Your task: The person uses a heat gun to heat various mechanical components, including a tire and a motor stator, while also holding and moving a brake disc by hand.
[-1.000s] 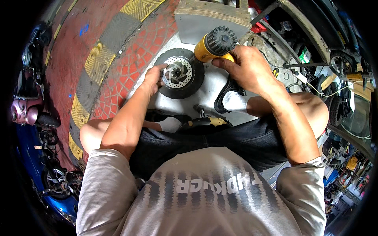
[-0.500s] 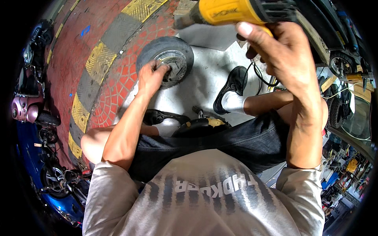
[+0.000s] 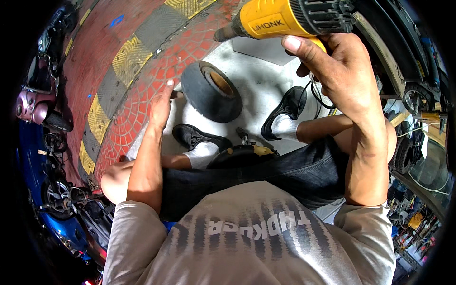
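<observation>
My right hand (image 3: 339, 71) is wrapped round the handle of a yellow and black heat gun (image 3: 273, 21). Its dark nozzle points left, above and beyond a small wheel with a black tyre (image 3: 202, 95). The wheel stands tilted on the pale floor between my feet, its brownish hollow side facing up and right. Just left of the tyre is my left hand (image 3: 161, 104), thumb stretched up and a finger reaching toward the rubber. Whether that finger touches the tyre I cannot tell.
A grey slab (image 3: 261, 50) lies beyond the wheel. Black cable (image 3: 316, 97) loops beside my right shoe (image 3: 289, 107). A yellow and grey ramp strip (image 3: 130, 59) crosses red paving on the left. Parked motorbikes (image 3: 35, 107) line the far left; cluttered shelves (image 3: 413, 228) stand at right.
The wheel has turned and tipped, so its disc side no longer shows, and it sits nearer me. My left hand has come off the hub to the left. The heat gun has shifted slightly.
</observation>
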`<control>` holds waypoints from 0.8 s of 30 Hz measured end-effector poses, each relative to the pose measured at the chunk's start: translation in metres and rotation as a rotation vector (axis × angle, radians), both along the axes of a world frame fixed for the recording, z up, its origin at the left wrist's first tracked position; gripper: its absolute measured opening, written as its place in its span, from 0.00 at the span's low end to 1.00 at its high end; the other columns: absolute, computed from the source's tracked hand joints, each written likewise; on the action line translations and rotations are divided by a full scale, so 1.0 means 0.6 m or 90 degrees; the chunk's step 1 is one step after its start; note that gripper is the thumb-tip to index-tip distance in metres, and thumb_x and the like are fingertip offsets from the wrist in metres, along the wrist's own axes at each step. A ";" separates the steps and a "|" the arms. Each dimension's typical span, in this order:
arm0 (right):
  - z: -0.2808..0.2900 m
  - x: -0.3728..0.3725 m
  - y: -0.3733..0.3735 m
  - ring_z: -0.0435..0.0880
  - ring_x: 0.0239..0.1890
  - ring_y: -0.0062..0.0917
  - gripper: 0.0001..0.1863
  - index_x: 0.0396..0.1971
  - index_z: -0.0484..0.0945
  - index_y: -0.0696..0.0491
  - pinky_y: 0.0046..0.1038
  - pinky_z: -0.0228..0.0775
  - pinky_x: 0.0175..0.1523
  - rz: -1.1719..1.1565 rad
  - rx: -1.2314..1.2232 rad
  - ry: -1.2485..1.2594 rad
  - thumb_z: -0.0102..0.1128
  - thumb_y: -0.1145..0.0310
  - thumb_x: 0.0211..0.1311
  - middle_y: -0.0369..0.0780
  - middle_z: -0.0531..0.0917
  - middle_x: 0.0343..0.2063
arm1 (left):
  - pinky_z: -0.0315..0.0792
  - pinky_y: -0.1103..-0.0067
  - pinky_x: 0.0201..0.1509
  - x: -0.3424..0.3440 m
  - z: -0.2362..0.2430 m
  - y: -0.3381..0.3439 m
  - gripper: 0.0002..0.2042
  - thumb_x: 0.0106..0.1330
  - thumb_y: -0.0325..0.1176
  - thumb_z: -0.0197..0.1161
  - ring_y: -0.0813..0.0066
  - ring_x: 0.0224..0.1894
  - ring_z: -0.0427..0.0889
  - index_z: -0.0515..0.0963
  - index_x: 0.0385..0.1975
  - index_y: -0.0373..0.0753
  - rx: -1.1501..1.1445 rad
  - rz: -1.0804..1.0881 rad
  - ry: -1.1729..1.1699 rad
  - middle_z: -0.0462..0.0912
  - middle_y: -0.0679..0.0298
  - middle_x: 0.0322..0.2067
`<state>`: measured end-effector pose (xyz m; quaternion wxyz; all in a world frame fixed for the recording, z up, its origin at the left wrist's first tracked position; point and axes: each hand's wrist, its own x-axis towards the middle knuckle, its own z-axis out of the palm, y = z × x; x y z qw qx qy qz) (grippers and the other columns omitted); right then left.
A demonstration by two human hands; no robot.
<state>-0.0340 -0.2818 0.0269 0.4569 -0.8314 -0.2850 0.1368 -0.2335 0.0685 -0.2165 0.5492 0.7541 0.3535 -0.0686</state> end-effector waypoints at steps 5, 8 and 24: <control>0.012 -0.011 0.015 0.78 0.21 0.18 0.23 0.44 0.88 0.58 0.26 0.69 0.28 0.000 -0.079 0.022 0.73 0.50 0.68 0.38 0.83 0.20 | 0.73 0.62 0.69 0.003 0.034 -0.106 0.55 0.60 0.71 0.68 0.45 0.65 0.81 0.68 0.67 0.18 0.246 -0.023 0.294 0.80 0.32 0.59; 0.015 -0.019 0.017 0.82 0.24 0.23 0.22 0.45 0.89 0.58 0.31 0.74 0.33 0.012 -0.086 0.036 0.73 0.52 0.67 0.41 0.84 0.20 | 0.71 0.62 0.70 -0.014 0.027 -0.100 0.53 0.61 0.68 0.68 0.40 0.66 0.79 0.69 0.64 0.15 0.251 -0.014 0.184 0.79 0.27 0.59; -0.087 -0.065 0.041 0.87 0.25 0.25 0.26 0.43 0.87 0.64 0.30 0.81 0.34 0.025 -0.185 0.265 0.71 0.51 0.70 0.43 0.88 0.28 | 0.76 0.63 0.66 -0.018 -0.085 -0.022 0.56 0.58 0.64 0.73 0.46 0.65 0.80 0.63 0.70 0.15 0.023 0.223 0.172 0.75 0.32 0.65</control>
